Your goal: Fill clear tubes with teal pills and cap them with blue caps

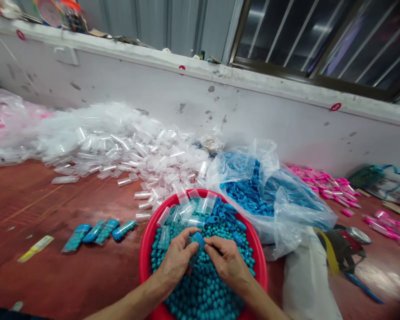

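Note:
Over a red basin [143, 253] of teal beads [203, 293], my left hand [176, 255] is closed around a small clear plastic case with a blue cap [198, 240]. My right hand [228, 260] pinches at the cap's right side; its fingertips appear to touch it. The lower part of the case is mostly hidden behind my left fingers. Several empty clear cases [193, 221] and loose blue caps [222, 211] lie on the beads toward the basin's far side. Left of the basin, several bead-filled cases with blue caps [102, 231] rest in a row on the table.
A big heap of clear cases [136, 155] spreads along the wall. Behind the basin to the right sits a plastic bag [286, 213] of blue caps. Pink pieces [330, 184] lie farther right, near a white sack [308, 275]. A yellow strip [36, 248] is at left.

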A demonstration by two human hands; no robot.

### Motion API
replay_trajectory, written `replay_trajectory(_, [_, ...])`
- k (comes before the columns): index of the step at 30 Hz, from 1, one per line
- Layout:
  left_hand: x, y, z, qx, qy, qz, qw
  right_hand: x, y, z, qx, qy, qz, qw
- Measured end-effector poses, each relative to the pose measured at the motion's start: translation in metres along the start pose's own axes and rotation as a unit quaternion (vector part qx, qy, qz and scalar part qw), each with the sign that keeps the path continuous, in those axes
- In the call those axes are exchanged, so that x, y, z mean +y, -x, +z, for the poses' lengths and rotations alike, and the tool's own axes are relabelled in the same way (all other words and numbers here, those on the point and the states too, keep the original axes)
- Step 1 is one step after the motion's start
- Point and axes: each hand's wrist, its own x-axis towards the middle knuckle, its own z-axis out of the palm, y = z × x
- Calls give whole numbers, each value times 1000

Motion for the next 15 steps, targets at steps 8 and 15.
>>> replay_trajectory(8, [4,0,-8,-90,-42,-17,995,5,-8,-23,-58,-220,138,964])
replay_trajectory(15, [-3,3,-1,-63,-86,8,994,7,-5,-8,50,-144,112,982])
